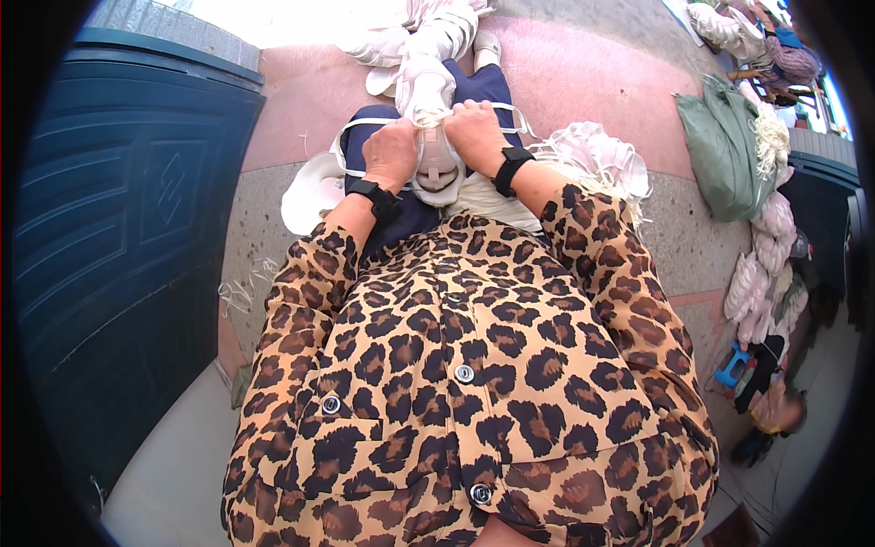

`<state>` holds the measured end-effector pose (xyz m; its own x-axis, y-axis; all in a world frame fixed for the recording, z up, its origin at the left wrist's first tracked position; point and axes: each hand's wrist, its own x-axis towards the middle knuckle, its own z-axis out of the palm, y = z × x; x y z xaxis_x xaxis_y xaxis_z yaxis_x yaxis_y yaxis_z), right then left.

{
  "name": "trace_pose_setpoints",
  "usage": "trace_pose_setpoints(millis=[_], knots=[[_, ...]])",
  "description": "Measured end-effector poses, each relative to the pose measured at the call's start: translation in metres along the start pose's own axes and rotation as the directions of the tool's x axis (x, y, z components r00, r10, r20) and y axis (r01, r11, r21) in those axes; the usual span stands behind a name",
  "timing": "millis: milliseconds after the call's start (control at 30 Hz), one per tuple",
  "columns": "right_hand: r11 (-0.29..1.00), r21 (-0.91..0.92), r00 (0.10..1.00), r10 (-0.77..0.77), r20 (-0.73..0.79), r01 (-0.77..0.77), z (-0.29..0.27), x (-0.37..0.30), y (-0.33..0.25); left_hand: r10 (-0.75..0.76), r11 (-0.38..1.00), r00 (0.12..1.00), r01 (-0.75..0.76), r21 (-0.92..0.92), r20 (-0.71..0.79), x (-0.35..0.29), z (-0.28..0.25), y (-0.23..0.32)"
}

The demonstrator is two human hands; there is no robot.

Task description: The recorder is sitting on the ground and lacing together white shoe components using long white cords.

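A pale white shoe upper point(436, 175) rests on my lap between my knees, its open collar toward me. My left hand point(390, 153) is closed in a pinch at its left side, and a white lace point(357, 122) loops out leftward from the fist. Close by on the right, my right hand point(474, 135) is closed too, with lace looping out to its right. The fingertips almost meet over the upper's front, so the exact grip is partly hidden. More white uppers point(427, 80) lie in a stack just beyond my hands.
A loose heap of white uppers and laces point(597, 164) lies to my right, and a white piece point(312, 193) at my left knee. A blue metal door point(137, 201) stands at left. Farther right are a green sack point(725, 146), pinkish-white bundles point(752, 283) and another person point(791, 62).
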<state>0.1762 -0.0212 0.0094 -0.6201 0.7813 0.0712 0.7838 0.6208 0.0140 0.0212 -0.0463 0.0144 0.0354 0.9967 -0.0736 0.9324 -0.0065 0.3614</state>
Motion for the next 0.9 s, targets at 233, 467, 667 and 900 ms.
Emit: trace_pose_setpoints(millis=[233, 467, 667, 900], knots=[[0.968, 0.124, 0.967, 0.197, 0.162, -0.218, -0.028, -0.011, -0.008, 0.165, 0.949, 0.985, -0.147, 0.278, -0.045, -0.019, -0.020, 0.013], [0.910, 0.225, 0.930, 0.306, 0.205, -0.349, -0.024, -0.008, 0.009, 0.091, 0.991, 0.980, -0.072, 0.112, -0.176, -0.008, -0.017, 0.010], [0.864, 0.405, 0.944, 0.330, -0.007, -0.299, -0.008, -0.017, -0.001, 0.364, 0.814, 0.929, -0.352, 0.462, 0.067, -0.005, -0.024, 0.027], [0.992, 0.121, 0.999, 0.045, -0.007, -0.043, -0.030, -0.020, -0.007, 0.511, 0.808, 0.854, -0.516, 0.285, 0.098, 0.005, -0.053, 0.032]])
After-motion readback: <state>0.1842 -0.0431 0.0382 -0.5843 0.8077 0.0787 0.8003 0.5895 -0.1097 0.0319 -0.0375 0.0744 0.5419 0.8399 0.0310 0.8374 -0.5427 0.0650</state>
